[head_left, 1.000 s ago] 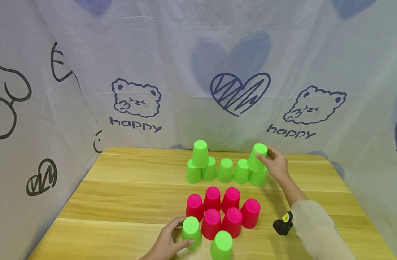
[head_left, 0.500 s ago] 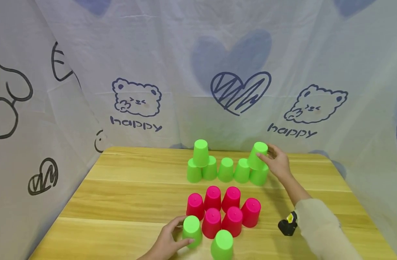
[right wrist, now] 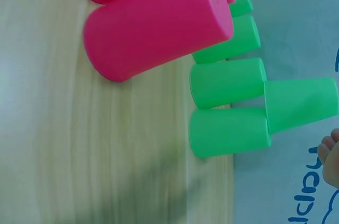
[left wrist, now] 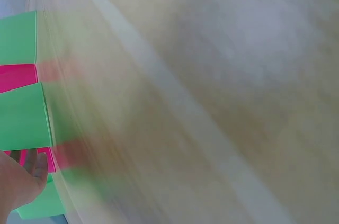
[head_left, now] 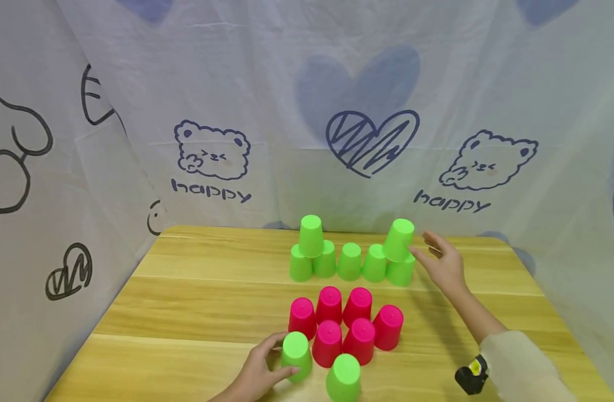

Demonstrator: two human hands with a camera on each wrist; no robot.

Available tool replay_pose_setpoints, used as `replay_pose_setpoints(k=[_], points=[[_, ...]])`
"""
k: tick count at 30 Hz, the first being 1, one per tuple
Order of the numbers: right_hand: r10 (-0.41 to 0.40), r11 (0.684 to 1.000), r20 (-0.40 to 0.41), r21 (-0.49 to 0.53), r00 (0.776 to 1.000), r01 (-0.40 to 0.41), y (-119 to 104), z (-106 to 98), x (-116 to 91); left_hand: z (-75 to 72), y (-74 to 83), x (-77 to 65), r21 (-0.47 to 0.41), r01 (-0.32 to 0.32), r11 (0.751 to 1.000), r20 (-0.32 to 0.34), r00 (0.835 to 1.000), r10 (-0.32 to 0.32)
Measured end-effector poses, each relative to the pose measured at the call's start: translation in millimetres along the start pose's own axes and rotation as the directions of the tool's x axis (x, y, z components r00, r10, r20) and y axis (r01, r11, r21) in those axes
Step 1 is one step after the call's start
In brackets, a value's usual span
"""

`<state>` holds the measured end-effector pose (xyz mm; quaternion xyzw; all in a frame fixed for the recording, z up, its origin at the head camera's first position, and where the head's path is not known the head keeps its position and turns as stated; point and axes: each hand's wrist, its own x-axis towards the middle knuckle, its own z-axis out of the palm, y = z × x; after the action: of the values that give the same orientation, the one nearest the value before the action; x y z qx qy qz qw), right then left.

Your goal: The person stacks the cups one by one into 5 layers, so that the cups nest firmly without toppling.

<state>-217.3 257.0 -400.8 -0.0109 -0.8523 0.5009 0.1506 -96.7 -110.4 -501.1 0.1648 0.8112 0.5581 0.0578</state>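
At the front, my left hand (head_left: 257,365) holds an upside-down green cup (head_left: 296,357), thumb on its near side and fingers partly hidden behind it. A second green cup (head_left: 344,378) stands just right of that one. My right hand (head_left: 445,268) is beside the upper right green cup (head_left: 399,240), fingers spread and thumb tip close to its side. That cup rests across two green cups at the right end of the back row; in the right wrist view this upper cup (right wrist: 301,105) stands apart from the fingertips (right wrist: 324,152). Another upper green cup (head_left: 311,235) bridges the row's left end.
Several upside-down pink cups (head_left: 329,343) stand clustered between the back row and the front green cups. A lone green cup (head_left: 349,261) stands mid-row. A patterned cloth (head_left: 287,167) hangs behind the wooden table (head_left: 201,312). A black device (head_left: 471,377) hangs by the right sleeve.
My right hand has let go of the upper right green cup and drawn back to the right. The cup stays on its two supports. The left hand keeps its hold.
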Motion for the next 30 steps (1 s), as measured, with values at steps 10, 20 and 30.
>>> replay_pose_setpoints(k=[10,20,30], points=[[-0.111,0.994,-0.006,0.003,0.994,0.111,-1,-5,-23,-3.2,1.5,0.6,0.015,-0.002,1.000,-0.012,1.000,0.003],[-0.159,0.984,0.006,0.088,0.987,0.158,1,2,-50,-7.4,7.9,-0.4,0.053,-0.027,0.998,-0.039,0.999,0.029],[-0.226,0.956,0.018,0.197,0.974,0.218,-11,2,-72,-13.2,14.0,2.2,0.067,-0.026,0.997,-0.061,0.998,0.031]])
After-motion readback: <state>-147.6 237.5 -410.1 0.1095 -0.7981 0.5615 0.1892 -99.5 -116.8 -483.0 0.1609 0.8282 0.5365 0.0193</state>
